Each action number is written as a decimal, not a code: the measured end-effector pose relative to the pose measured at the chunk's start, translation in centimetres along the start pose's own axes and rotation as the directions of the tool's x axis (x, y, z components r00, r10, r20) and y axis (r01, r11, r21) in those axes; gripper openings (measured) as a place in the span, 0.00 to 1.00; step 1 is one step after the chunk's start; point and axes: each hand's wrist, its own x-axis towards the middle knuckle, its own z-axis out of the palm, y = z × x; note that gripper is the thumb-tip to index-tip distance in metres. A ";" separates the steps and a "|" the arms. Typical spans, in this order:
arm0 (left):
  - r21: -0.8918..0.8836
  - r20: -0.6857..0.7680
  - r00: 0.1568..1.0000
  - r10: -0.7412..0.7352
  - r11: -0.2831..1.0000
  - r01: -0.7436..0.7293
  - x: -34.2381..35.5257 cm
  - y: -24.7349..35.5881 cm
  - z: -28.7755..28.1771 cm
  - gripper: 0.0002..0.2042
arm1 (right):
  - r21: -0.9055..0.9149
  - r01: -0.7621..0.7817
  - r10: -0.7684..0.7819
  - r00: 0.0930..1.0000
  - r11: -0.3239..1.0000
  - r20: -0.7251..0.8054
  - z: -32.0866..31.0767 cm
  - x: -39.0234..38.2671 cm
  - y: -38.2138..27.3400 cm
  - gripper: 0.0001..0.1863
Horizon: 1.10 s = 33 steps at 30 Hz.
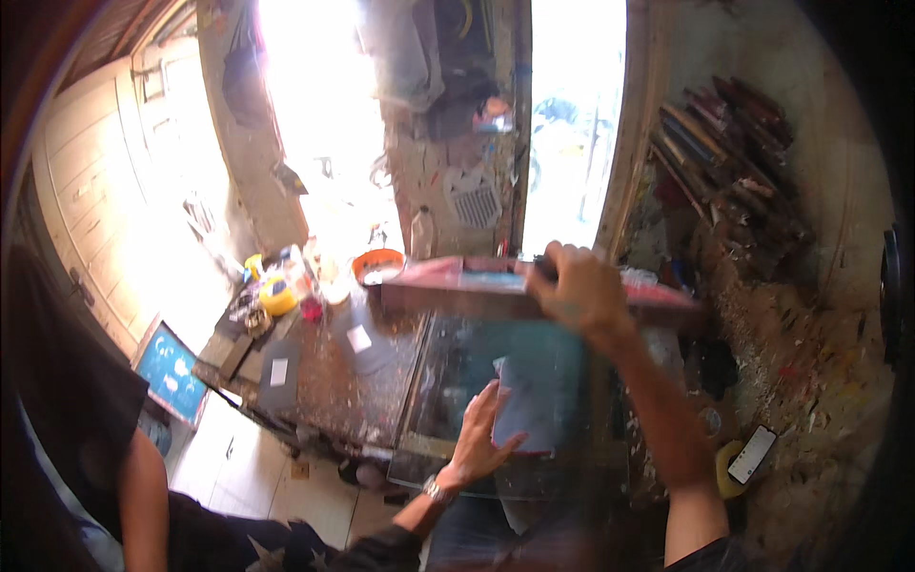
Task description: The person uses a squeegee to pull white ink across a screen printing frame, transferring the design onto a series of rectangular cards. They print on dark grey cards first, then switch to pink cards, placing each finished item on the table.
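Note:
My right hand (579,294) is closed on the top of a long reddish screen frame (429,286), which is raised over a greenish glass work surface (543,348) in front of me. My left hand (474,440), with a metal watch at the wrist, has its fingers spread at the left edge of a pale sheet (524,415) lying on the glass; whether it presses on the sheet is unclear. Left of the glass, two dark pieces with white labels (358,338) lie on a stained bench (315,381).
Another person's arm (141,486) is at lower left, near a blue printed screen (170,367) standing low. An orange bowl (379,259), yellow tape (277,297) and bottles crowd the bench's back. A phone (751,455) sits lower right; stacked frames (724,162) hang on the right wall.

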 end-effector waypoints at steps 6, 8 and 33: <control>-0.738 -0.042 0.597 -0.801 0.427 0.522 -3.0 1.2 -2.4 0.26 | 0.038 0.075 -0.082 0.971 0.996 0.227 6.5 -14.9 -0.6 0.18; -0.614 -0.011 0.504 -0.863 0.404 0.678 -5.9 1.2 -2.1 0.26 | 0.015 -0.003 -0.006 0.832 1.000 0.555 8.1 -17.0 0.6 0.14; -0.423 0.052 0.415 -0.909 0.356 0.833 -10.7 -0.9 -2.5 0.21 | 0.298 0.003 -0.238 0.611 0.955 0.755 12.1 -17.1 4.3 0.09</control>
